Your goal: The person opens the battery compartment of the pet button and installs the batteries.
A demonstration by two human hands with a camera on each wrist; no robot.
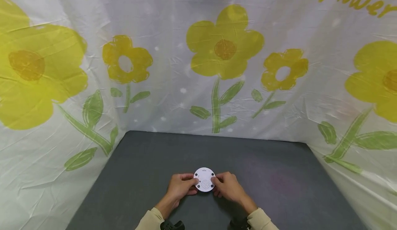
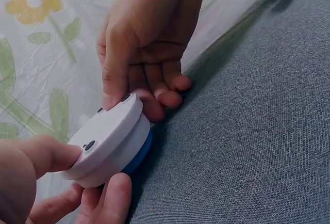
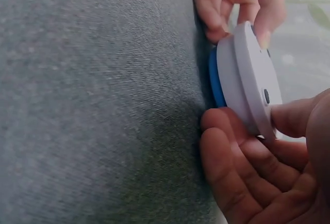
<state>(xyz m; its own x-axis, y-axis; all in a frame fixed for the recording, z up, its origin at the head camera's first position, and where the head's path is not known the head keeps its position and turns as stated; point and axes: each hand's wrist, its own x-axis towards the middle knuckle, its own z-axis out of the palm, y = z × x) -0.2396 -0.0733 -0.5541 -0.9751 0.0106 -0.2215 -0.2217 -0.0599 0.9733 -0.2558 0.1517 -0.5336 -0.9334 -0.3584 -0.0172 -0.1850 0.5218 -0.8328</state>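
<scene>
A round white device (image 1: 204, 175) is held between both hands just above the dark tabletop, its flat base turned up. Several dark round feet and a patch of small holes show on that base. Lower down, a blue part (image 3: 216, 79) shows at its underside in the wrist views. My left hand (image 1: 180, 188) grips the left edge, thumb on the base and fingers curled below. From the opposite side my right hand (image 1: 230, 188) pinches the right edge, its thumb also on top. Whether the blue part touches the table, I cannot tell.
A dark grey cloth-like tabletop (image 1: 149, 157) spreads beneath the hands. White curtains (image 1: 167, 95) printed with yellow flowers rise along its back and both sides. Dark straps (image 1: 172, 225) circle the wrists near beige sleeves (image 1: 151, 219).
</scene>
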